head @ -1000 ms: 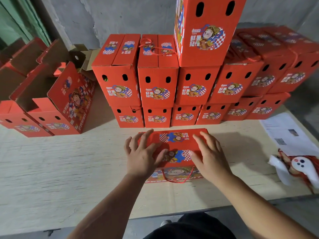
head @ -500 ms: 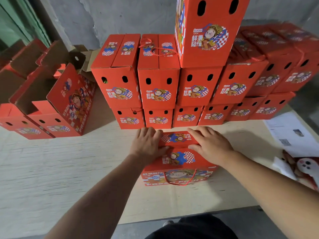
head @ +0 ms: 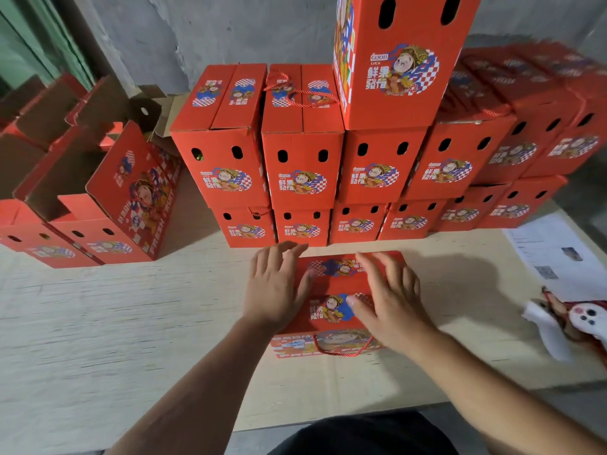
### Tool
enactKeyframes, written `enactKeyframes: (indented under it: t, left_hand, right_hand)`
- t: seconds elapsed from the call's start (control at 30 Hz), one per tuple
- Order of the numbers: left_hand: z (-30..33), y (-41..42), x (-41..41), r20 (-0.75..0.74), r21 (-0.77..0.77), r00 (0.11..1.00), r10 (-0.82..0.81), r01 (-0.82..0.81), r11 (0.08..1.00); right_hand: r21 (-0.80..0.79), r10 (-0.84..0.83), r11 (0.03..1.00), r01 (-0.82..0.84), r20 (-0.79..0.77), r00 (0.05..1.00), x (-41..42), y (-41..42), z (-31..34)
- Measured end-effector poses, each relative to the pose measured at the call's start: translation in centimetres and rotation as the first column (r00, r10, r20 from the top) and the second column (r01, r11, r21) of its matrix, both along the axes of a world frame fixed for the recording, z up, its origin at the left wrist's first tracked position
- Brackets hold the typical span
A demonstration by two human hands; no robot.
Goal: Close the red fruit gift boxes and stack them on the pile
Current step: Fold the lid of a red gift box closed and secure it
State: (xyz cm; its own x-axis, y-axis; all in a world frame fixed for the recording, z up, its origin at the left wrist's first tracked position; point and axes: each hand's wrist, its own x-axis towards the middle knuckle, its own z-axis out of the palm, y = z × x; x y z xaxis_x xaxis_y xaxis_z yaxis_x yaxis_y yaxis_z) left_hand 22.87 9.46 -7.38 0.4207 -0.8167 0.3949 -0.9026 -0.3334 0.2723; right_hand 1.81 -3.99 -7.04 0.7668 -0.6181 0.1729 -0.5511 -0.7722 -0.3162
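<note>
Both forearms extend forward, converging. Left hand (head: pixel 274 292) lies palm-down, fingers straight and spread. Right hand (head: pixel 392 302) lies palm-down, fingers extended, thumb angled inward.

Two hands (head: pixel 331 300), one paper sheet (head: pixel 555 254)

Top box (head: pixel 397 60) on the pile (head: pixel 328 178): upper part cut by frame edge. Far-right stacked boxes (head: pixel 555 103) motion-blurred, prints unreadable. Left hand (head: pixel 276 290) and right hand (head: pixel 391 303) cover both ends of the gift box (head: pixel 335 284) lid. Paper sheet (head: pixel 555 254) text too small to read. Plush toy (head: pixel 578 323) clipped at right edge.
</note>
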Motion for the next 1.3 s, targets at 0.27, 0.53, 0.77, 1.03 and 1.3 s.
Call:
enactKeyframes:
  t: [0.27,0.53,0.77,1.03,1.3]
  left_hand:
    - [-1.7,3.3,-3.5,-0.029,0.145,0.996,-0.082,0.085,0.986]
    - [-2.8,3.6,-3.5,0.183,0.114,0.974,-0.132,0.112,0.987]
    - [-3.0,3.8,-4.5,0.275,0.073,0.961,-0.038,0.019,0.997]
    - [-3.2,4.4,-4.7,0.209,0.047,0.969,-0.132,0.125,0.991]
    - [-1.2,3.4,-4.1,0.014,-0.035,0.996,-0.088,0.089,0.995]
  right_hand:
    - [-0.102,0.125,0.985,-0.141,-0.151,0.981,-1.3,1.9,-1.8]
    - [-0.158,0.111,0.98,-0.122,-0.08,0.991,-1.1,1.6,-2.0]
    - [-0.194,0.094,0.976,-0.101,-0.05,0.994,-1.2,1.9,-2.0]
    - [-0.239,0.142,0.96,-0.149,-0.047,0.989,-1.7,2.1,-2.3]
    - [-0.227,0.072,0.971,-0.075,-0.021,0.997,-2.1,2.5,-2.1]
